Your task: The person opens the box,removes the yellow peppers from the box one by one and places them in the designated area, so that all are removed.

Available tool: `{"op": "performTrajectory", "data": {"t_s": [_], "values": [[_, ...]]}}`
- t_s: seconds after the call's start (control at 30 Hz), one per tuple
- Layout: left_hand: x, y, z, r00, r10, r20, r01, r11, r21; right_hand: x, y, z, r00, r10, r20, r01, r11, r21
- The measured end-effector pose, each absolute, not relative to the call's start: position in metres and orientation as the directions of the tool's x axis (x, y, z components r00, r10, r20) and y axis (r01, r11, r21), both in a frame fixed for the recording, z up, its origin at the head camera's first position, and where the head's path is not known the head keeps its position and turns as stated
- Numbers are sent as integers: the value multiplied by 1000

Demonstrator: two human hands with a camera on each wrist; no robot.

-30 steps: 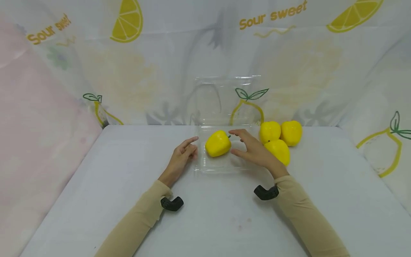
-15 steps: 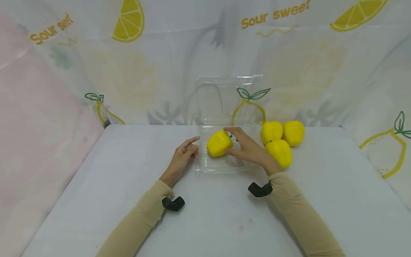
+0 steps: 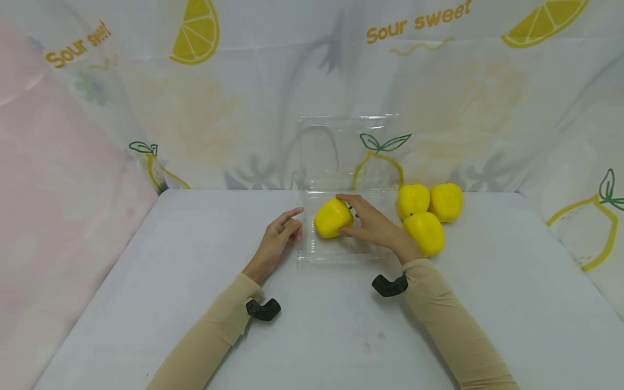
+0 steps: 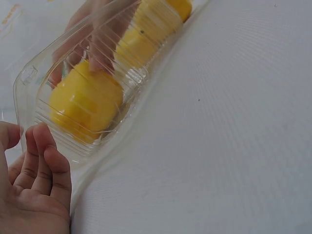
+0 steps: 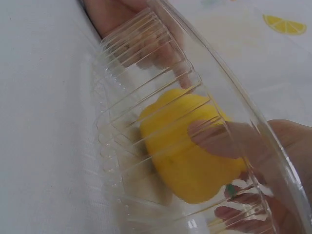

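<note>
A yellow bell pepper [image 3: 331,219] lies on its side in the base of a clear plastic clamshell box [image 3: 314,257], its green stem [image 5: 231,190] facing right. My right hand [image 3: 372,222] reaches into the box and holds the pepper from the stem side, thumb on the near side and index finger at the far side. Its other fingers show only partly through the plastic. My left hand [image 3: 278,236] is beside the box's left edge, index finger stretched to the rim, other fingers loosely bent. In the left wrist view, the left fingers [image 4: 41,161] are near the ribbed wall.
Several more yellow peppers, such as the nearest one [image 3: 425,234], cluster right of the box, close to my right wrist. The box's transparent lid [image 3: 348,122] stands raised against the printed backdrop curtain [image 3: 263,97]. A white cloth covers the table [image 3: 322,336].
My right hand has moved left onto the pepper, its thumb and index finger going from apart to touching it. The left hand stays in place at the box's edge.
</note>
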State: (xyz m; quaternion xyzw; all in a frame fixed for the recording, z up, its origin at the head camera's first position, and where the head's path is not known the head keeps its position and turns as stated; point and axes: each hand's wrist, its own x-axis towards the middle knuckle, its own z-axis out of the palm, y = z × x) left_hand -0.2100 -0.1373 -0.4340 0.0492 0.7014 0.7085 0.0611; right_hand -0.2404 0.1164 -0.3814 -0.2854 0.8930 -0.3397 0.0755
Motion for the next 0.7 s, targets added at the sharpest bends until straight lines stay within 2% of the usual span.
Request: {"op": "performTrajectory", "data": {"t_s": [0.47,0.7], "values": [[-209,-136,-431,-988,151,-8,-11,-21,1000,-240,117,-382,-830,-557,32,-437,613,-659],[-209,-136,-431,-988,152,-5,-9,-27,1000,-239,118,-382,-815,-576,68,-476,598,-645]]}}
